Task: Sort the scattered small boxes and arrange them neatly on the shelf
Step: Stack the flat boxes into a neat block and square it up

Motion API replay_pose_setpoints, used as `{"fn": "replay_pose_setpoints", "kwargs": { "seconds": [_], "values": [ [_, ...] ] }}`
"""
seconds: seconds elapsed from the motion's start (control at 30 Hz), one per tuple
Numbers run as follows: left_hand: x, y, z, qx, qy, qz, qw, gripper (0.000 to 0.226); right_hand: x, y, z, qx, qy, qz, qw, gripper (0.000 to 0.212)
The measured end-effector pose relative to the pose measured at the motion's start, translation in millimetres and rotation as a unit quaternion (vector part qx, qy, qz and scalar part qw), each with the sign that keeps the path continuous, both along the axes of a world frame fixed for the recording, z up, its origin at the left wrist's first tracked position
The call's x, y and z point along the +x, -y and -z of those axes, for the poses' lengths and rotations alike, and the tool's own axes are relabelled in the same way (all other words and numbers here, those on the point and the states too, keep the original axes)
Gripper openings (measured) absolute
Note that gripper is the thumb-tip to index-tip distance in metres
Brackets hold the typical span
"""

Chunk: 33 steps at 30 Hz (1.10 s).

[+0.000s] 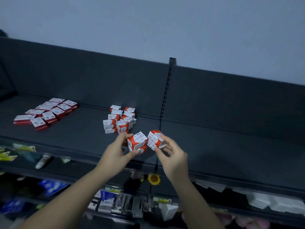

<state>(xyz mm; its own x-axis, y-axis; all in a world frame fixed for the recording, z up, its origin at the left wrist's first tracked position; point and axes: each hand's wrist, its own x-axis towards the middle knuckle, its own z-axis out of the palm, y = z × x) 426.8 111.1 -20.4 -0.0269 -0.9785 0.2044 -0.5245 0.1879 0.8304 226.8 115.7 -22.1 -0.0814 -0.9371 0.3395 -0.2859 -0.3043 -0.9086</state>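
Both hands hold small boxes above the shelf (74, 139).
The left hand (115, 154) pinches two stacked boxes (137, 142); the right hand (171, 156) grips another pair (155, 138), beside the pile (119, 119).

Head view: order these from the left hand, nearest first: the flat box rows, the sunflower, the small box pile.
1. small box pile, just behind the left hand.
2. sunflower, below and to the right.
3. flat box rows, far off to the left.

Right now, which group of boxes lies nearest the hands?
The cube-like cluster just beyond the left hand; the flat boxes lie far off to the left.
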Motion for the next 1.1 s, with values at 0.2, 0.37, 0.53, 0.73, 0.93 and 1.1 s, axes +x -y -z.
{"fn": "replay_pose_setpoints", "kwargs": {
  "seconds": [0.2,0.37,0.53,0.73,0.93,1.1],
  "values": [
    [77.9,8.4,11.3,0.017,-0.005,-0.012,1.000,0.046,81.3,16.6,15.7,-0.007,-0.025,0.018,0.999,0.044],
    [113.2,20.6,15.8,0.027,-0.009,-0.014,0.999,0.048,115.5,29.3,19.8,0.048,-0.047,0.007,0.998,0.044],
    [128.3,39.1,24.0,0.035,-0.027,-0.028,0.999,0.048,127.5,45.2,19.8,0.086,-0.067,0.001,0.994,0.042],
    [135.8,71.6,39.7,0.060,-0.009,-0.028,0.998,0.047,135.0,70.5,32.5,0.073,-0.115,-0.014,0.991,0.043],
    [142.2,101.0,61.2,0.104,0.048,-0.007,0.993,0.040,138.8,95.2,65.5,0.096,-0.184,-0.054,0.977,0.043],
    [144.9,116.7,71.5,0.107,0.036,0.000,0.994,0.035,137.7,110.4,75.7,0.108,-0.216,-0.071,0.968,0.037]
  ]
}}
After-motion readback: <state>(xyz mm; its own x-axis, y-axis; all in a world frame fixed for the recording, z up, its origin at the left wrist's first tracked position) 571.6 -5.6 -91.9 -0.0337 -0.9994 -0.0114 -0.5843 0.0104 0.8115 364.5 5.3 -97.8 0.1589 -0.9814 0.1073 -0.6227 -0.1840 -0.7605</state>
